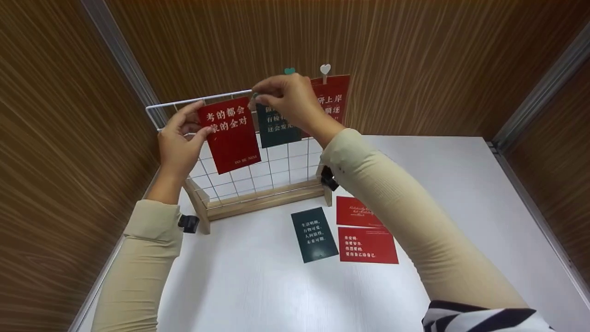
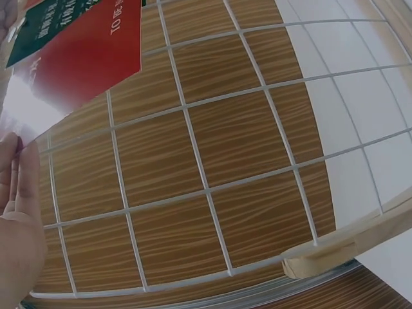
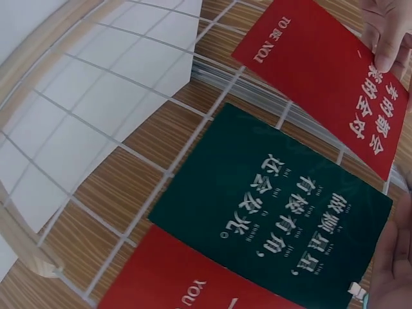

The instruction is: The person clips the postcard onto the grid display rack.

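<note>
Red card (image 1: 235, 150): your left hand (image 1: 177, 145) grips it near the upper left, thumb on the printed face, holding it in front of the wire rack (image 1: 267, 199), just below the top wire (image 1: 221, 96). Your right hand (image 1: 295, 99) is at the card's upper right corner, where thumb and fingertips appear to pinch a small pale clip (image 1: 252, 102); whether it bites the card cannot be told. For what looks like the clipping step, square the card first: the right wrist view shows it out of line with the neighbouring green card (image 1: 279, 131). Seat the clip over card and wire together, then ease the left grip; light thumb pressure should avoid creasing. Farther right, another red card (image 1: 339, 99) hangs under a white heart clip (image 1: 325, 69). Below, on the table (image 1: 249, 286), lie a dark green card (image 1: 314, 235) and two red cards (image 1: 368, 251).
</note>
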The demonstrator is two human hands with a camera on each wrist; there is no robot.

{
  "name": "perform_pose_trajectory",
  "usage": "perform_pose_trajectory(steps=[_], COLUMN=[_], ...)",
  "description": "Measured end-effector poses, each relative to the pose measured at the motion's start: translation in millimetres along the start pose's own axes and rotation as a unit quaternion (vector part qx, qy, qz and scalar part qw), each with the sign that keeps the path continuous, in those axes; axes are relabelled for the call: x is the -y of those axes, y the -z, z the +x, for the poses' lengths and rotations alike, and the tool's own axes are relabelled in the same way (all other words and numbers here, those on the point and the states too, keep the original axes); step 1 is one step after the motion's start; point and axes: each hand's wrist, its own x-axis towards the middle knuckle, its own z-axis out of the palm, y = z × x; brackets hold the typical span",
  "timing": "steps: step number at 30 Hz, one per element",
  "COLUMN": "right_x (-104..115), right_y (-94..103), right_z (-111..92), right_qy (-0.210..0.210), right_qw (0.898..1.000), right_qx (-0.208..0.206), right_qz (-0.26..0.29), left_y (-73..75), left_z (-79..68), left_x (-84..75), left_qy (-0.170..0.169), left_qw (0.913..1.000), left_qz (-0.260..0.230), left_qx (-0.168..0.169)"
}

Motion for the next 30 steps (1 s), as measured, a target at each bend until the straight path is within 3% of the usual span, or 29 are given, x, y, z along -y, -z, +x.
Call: perform_pose_trajectory(steps=[13, 21, 25, 30], right_x=[19.5, 25.7, 26.2, 24.4], right_y=[6.1, 2.7, 0.7, -2.4], right_z=[16.9, 25.1, 26.9, 27.5], right_qy=[-0.052, -0.066, -0.059, -0.035], right_qw=[0.996, 0.992, 0.989, 0.990], right_qx=[-0.054, -0.051, -0.045, -0.048], right_qz=[-0.051, -0.098, -0.130, -0.130], left_y=[-10.8, -12.1, -12.1, -13.2], left_z=[8.3, 8.5, 8.5, 9.1], left_x=[1.2, 2.9, 4.9, 4.8], left_qy=[-0.017, -0.021, -0.029, -0.036], left_qw=[0.9996, 0.9992, 0.9987, 0.9981], left_qz=[0.001, 0.016, 0.016, 0.016], left_qx=[-0.021, -0.030, -0.039, -0.047])
